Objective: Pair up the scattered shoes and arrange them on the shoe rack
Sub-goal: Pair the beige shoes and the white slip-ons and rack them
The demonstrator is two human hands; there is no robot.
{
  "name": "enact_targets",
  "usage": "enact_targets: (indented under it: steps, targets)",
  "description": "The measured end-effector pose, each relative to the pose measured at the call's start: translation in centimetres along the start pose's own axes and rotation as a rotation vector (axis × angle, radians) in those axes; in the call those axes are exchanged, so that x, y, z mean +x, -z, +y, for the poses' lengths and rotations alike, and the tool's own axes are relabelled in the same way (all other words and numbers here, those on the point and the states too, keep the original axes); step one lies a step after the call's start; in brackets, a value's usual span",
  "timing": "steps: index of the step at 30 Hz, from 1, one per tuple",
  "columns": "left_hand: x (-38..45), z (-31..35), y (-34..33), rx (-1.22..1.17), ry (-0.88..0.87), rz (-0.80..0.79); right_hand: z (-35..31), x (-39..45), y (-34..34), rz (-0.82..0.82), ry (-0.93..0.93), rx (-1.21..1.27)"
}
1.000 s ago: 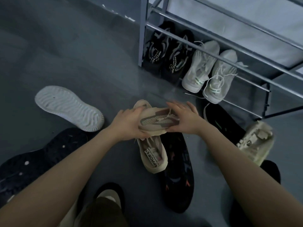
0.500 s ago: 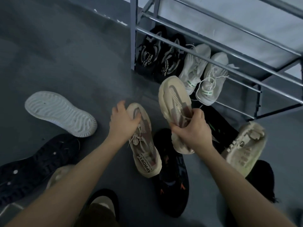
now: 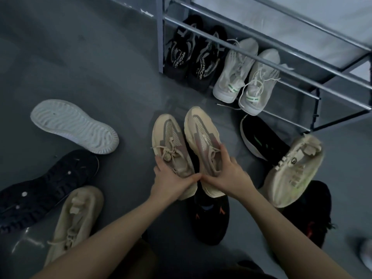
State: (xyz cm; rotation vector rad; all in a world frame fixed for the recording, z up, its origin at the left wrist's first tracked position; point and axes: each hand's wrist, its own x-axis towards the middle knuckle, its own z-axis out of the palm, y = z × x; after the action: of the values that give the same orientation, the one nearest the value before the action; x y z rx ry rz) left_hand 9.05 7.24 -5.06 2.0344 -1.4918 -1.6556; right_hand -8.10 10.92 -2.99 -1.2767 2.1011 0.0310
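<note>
beige shoes (image 3: pixel 185 141) now paired (toes forward)

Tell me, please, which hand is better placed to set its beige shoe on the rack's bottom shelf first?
Right, probably. The right hand grips the right beige shoe, whose toe lies closer to the free stretch of the shoe rack beside the white pair. The left hand holds its shoe farther away.

Two beige knit shoes (image 3: pixel 182 147) upright side by side, toes toward the grey metal rack (image 3: pixel 281 51), heels gripped.
</note>
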Motion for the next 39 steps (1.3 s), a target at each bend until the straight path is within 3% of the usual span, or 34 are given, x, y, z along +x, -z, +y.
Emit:
enact_targets:
  steps: [5,13,23,32,39]
  targets:
    - [-0.4,-0.3,-0.4,0.202,-0.06,0.022,0.6,-1.0,-1.4,0.082,0.026,0.057]
    - [-1.1,-1.6,1.0,0.287,-0.242,0.144,0.9,-1.3,-2.3,0.114,-0.005,0.108]
    - [-4.3,3.2,1.2,0.217,-0.623,0.366,2.1,-4.6,1.3,0.597,-0.051,0.504]
    - [-3.2,14.4,-5.9,0.412,-0.887,0.236,7.8,-3.5,8.5,0.805,-0.201,0.62]
    - [3.2,21.6,-14.5,0.452,-0.897,0.144,13.4,2.6,12.1,0.856,-0.315,0.636]
